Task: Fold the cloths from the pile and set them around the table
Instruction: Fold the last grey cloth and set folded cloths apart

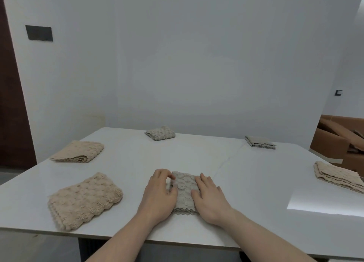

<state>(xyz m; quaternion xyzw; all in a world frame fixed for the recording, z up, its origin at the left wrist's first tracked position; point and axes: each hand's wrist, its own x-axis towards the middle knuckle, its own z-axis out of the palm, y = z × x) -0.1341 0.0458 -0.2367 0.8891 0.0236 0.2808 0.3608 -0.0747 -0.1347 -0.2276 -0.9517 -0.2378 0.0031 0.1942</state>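
Lying folded, grey bobbly cloth (184,192) — left hand (159,194) pinching its edge, right hand (210,198) flat on it

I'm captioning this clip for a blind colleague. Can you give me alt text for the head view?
Both hands, left hand and right hand, rest on a folded grey cloth near the front edge of a white table. Five more folded cloths, three beige and two grey, lie spaced around the table.

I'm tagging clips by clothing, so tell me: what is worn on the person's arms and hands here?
Nothing shows on either. The left hand and right hand are bare, with no gloves, rings or watch visible. Both forearms are uncovered up to the bottom edge of the picture, so no sleeve comes into view.
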